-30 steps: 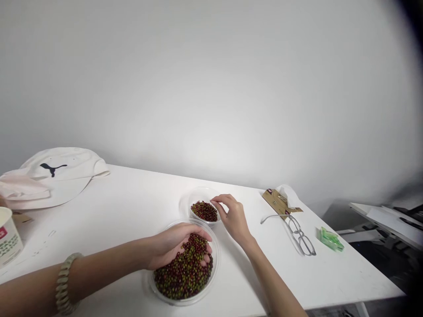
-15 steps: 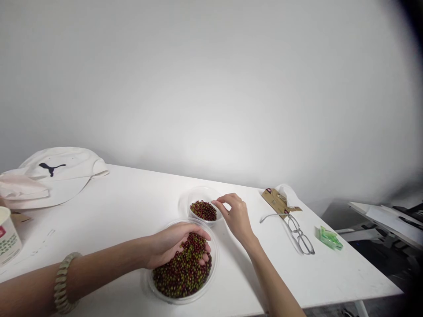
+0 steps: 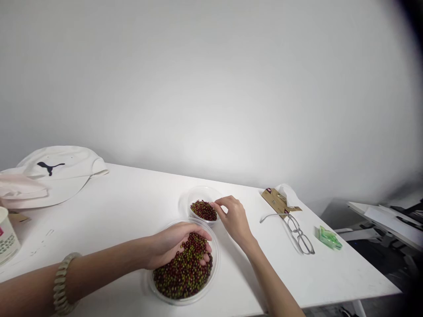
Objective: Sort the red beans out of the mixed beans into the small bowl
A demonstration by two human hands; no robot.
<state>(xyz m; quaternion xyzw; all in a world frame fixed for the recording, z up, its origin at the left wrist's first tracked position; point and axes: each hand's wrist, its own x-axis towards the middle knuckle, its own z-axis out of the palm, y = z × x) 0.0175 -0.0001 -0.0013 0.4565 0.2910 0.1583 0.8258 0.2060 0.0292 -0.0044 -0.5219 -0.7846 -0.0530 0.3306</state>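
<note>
My left hand [image 3: 175, 244] lies palm up and cupped in the larger clear plastic bowl [image 3: 215, 269], with mixed red and green beans [image 3: 185, 275] in its palm and around its fingers. Behind it stands a smaller clear bowl [image 3: 201, 191] holding a lesser heap of red and green beans [image 3: 203, 210]. Over that bowl's right side, my right hand [image 3: 233, 215] has thumb and forefinger pinched together by the beans. Whatever is between those fingertips is too small to make out.
On the white table [image 3: 132, 193], a white cap [image 3: 69, 165] and a paper cup [image 3: 7, 237] are at the left. To the right lie a brown tissue pack [image 3: 276, 201], eyeglasses [image 3: 299, 233] and a green plastic packet [image 3: 329, 238]. A wall [image 3: 211, 88] rises behind.
My right hand has dipped very slightly toward the beans in the smaller bowl, fingertips still pinched. My left hand stays cupped in the larger bowl.
</note>
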